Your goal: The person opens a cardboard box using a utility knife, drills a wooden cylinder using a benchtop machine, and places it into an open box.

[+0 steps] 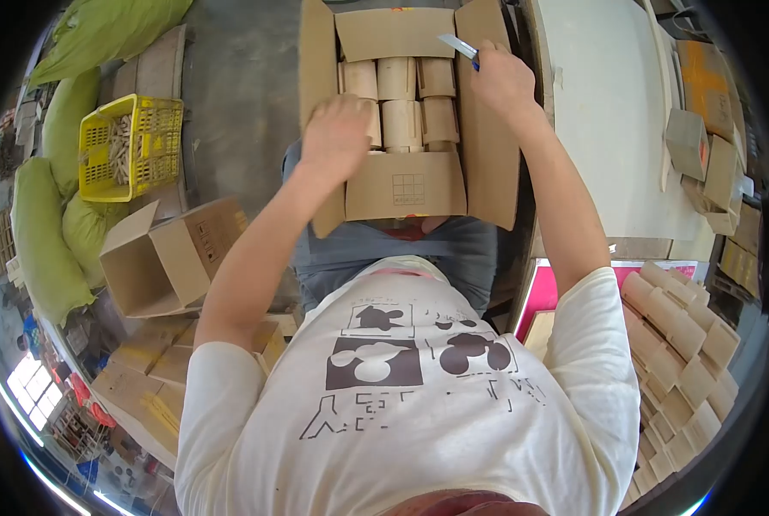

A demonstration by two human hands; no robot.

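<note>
An open cardboard box stands in front of me with its flaps spread out. Inside it, pale wooden cylindrical pieces lie in rows. My left hand is over the left side of the box, at the pieces there; its fingers point down and their tips are hidden, so whether it grips anything is unclear. My right hand is closed around a utility knife above the box's right flap, the blade pointing left over the far flap.
A yellow basket of small wooden pieces and an open empty carton stand at left, beside green sacks. A white table is at right; stacked wooden pieces lie at lower right.
</note>
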